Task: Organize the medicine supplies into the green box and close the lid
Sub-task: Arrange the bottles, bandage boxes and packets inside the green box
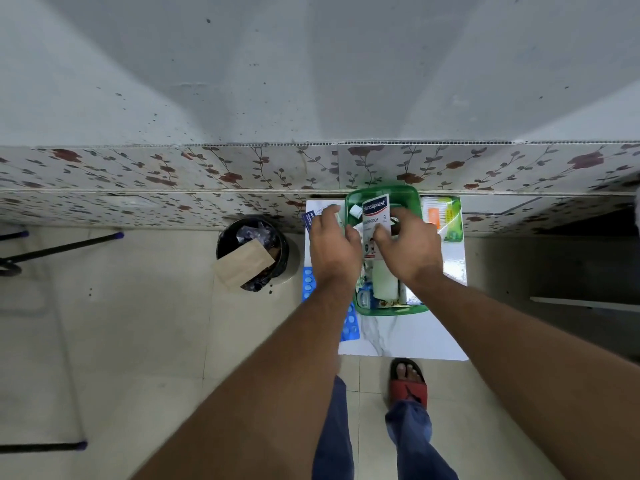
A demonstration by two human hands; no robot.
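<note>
The green box stands open on a small white marbled table. It holds a white roll and several small packs. My right hand is over the box, its fingers pinched on the lower part of a white and blue Hansaplast plaster packet that stands upright above the contents. My left hand is curled over the box's left rim, thumb close to the packet's left edge. What its fingers hold is hidden. Blue blister packs lie on the table left of the box, partly under my left forearm.
A green and orange pack lies right of the box, by the floral-tiled wall. A blue card sits at the table's far left corner. A black waste bin with a brown paper bag stands left of the table. My sandalled foot is below.
</note>
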